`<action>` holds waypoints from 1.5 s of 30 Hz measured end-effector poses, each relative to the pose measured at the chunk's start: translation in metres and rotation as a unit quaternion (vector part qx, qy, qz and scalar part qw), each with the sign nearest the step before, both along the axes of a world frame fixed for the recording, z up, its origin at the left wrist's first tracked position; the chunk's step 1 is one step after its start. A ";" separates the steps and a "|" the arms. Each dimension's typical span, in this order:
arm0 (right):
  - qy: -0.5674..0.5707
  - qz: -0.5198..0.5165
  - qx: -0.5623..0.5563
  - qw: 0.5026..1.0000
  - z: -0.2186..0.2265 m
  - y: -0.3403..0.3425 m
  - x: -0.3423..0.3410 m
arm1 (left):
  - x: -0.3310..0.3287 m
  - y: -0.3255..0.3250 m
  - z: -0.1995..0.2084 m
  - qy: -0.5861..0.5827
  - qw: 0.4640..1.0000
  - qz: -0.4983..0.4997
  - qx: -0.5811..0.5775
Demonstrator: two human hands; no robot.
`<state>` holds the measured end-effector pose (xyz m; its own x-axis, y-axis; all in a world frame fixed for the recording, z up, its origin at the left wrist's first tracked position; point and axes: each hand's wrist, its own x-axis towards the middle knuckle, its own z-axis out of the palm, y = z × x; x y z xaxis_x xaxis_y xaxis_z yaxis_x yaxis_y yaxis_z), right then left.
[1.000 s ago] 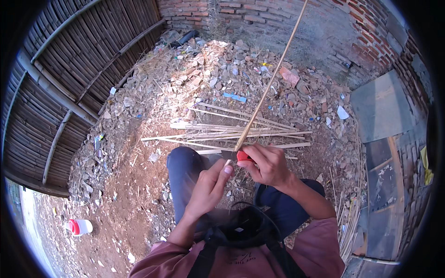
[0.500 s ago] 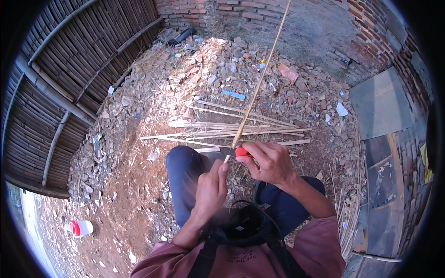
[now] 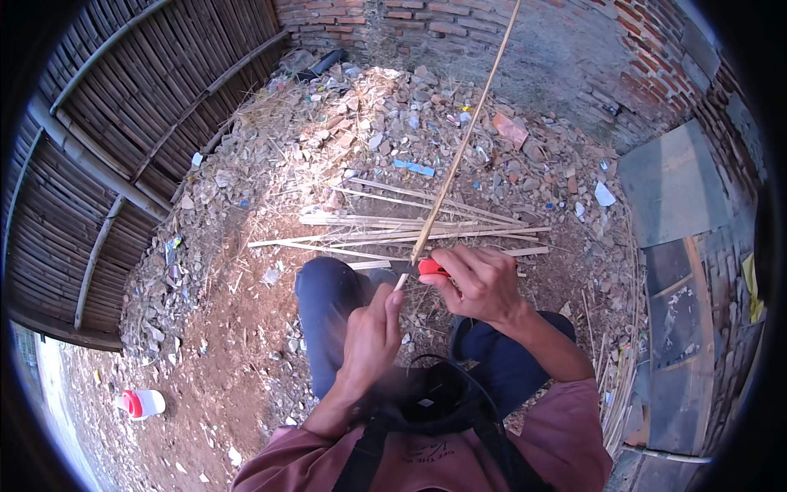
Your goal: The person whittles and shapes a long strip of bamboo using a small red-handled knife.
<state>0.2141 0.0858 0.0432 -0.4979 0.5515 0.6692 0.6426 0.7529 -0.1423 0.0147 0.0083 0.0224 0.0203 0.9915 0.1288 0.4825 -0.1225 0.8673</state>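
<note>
A long bamboo strip (image 3: 464, 148) slants up and away from me, its near end in my left hand (image 3: 370, 332). The fingers of that hand are closed around it, with the thumb lying along the strip. My right hand (image 3: 485, 287) is closed on a red-handled knife (image 3: 431, 267). The dark blade reaches left from the handle and meets the strip just beyond my left thumb. Most of the handle is hidden by my fingers. Beyond my hands, several split bamboo strips (image 3: 369, 221) lie in a loose pile on the ground.
Rubble (image 3: 385, 123) covers the ground up to a brick wall (image 3: 443, 25). A bamboo-slat wall (image 3: 156, 98) stands at left. A white container with a red lid (image 3: 144, 404) sits at lower left. Long thin strips (image 3: 627, 361) and leaning panels (image 3: 680, 180) are at right.
The far end of the bamboo strip has swung slightly to the right. Both hands keep their grip in almost the same place.
</note>
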 end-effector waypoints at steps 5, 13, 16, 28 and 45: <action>-0.009 -0.001 0.011 1.000 -0.001 0.000 0.002 | -0.006 -0.001 -0.004 -0.021 0.999 -0.024 0.002; 0.031 0.007 -0.032 0.999 0.004 -0.004 -0.006 | -0.012 0.006 -0.005 -0.107 0.992 -0.059 -0.036; 0.105 0.030 -0.108 0.988 0.004 -0.005 -0.008 | -0.005 0.010 -0.002 -0.116 0.992 -0.049 -0.027; 0.113 0.050 -0.154 0.980 0.004 0.001 -0.001 | 0.002 0.006 0.009 -0.035 0.999 -0.013 0.009; -0.041 -0.048 0.034 0.997 -0.010 0.005 0.002 | -0.002 0.014 -0.024 0.104 0.992 0.015 0.064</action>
